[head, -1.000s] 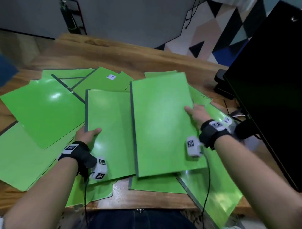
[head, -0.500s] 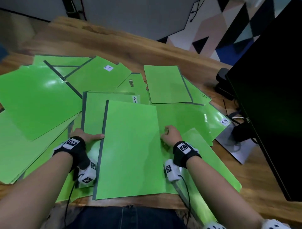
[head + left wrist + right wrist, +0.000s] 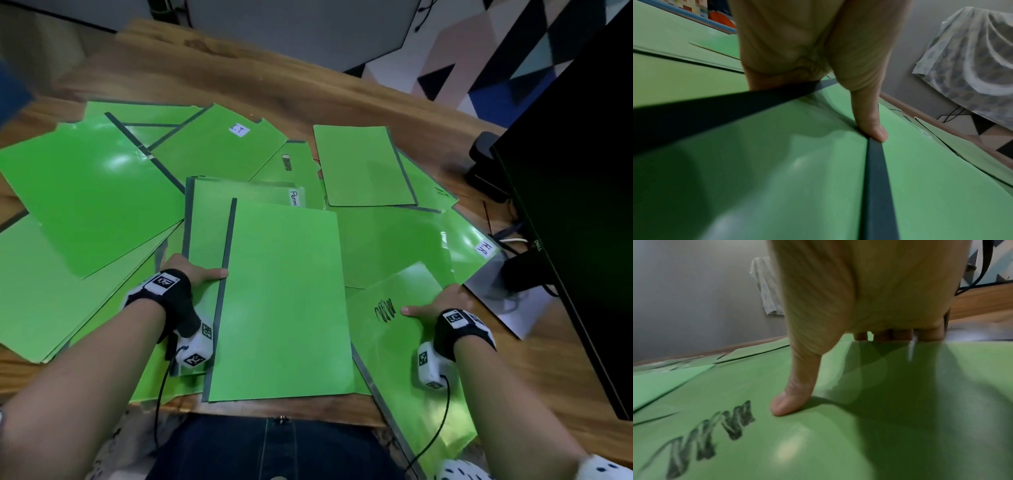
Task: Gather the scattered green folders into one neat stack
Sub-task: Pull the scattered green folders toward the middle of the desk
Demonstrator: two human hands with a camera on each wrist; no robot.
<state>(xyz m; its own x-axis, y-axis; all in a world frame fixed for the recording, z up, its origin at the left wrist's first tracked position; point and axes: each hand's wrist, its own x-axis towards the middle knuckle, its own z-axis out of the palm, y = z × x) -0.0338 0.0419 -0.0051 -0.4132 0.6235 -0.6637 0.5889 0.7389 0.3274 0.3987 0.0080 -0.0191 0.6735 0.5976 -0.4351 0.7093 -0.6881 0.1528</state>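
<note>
- Both hands are showing in the head view. The left hand (image 3: 186, 270) is gripping the left edge of a flat green folder with a grey spine (image 3: 205, 240), thumb on top, the other fingers hidden under it. A second plain green folder (image 3: 284, 301) is lying on top of that one, in the middle by the near edge of the brown wooden table (image 3: 308, 85).
- The right hand (image 3: 442, 303) is pinching the right edge of a shiny green folder with a black scribble (image 3: 394, 342). More green folders are lying spread all over, and a big black monitor (image 3: 565, 205) is standing at the right.
- Looking from the left wrist, the thumb (image 3: 869, 113) is pressing down beside a dark spine strip (image 3: 875, 178).
- Looking from the right wrist, the thumb (image 3: 795, 386) is lying on top by the black scribble (image 3: 711, 443), and the fingertips (image 3: 892, 335) are curling under the edge.
</note>
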